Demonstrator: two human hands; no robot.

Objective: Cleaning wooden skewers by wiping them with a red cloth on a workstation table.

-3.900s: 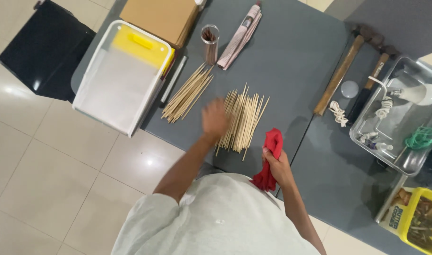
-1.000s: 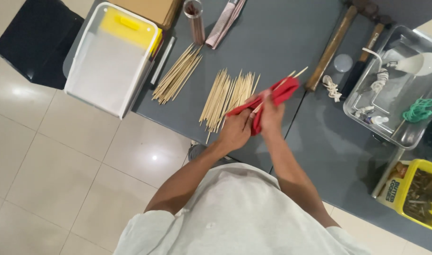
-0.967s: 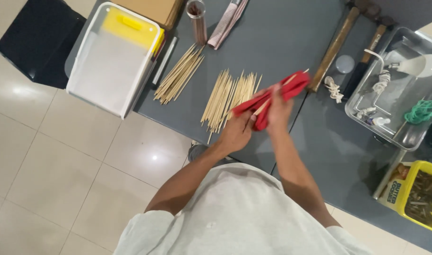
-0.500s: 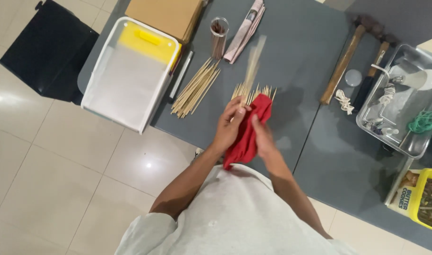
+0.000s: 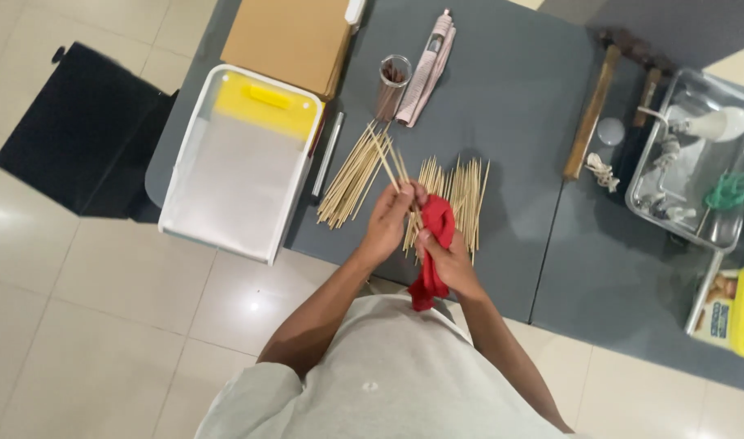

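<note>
Your left hand [image 5: 388, 223] pinches thin bamboo skewers [image 5: 392, 167]; your right hand [image 5: 447, 258] grips a crumpled red cloth [image 5: 434, 244], its lower end partly hidden at frame centre.

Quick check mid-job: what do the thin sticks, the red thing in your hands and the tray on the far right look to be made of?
Thin sticks: pale, matte, likely bamboo or wood, with uniform straw colour. Red thing: soft cloth that drapes and bunches in the right hand; the left hand pinches a stick. Tray: apparently bare metal, grey with bright reflections.

Craft workshop, grey worktable [image 5: 510, 89], hammer [image 5: 593, 106], metal parts tray [image 5: 697, 171], bamboo sticks [image 5: 352, 175]
</note>
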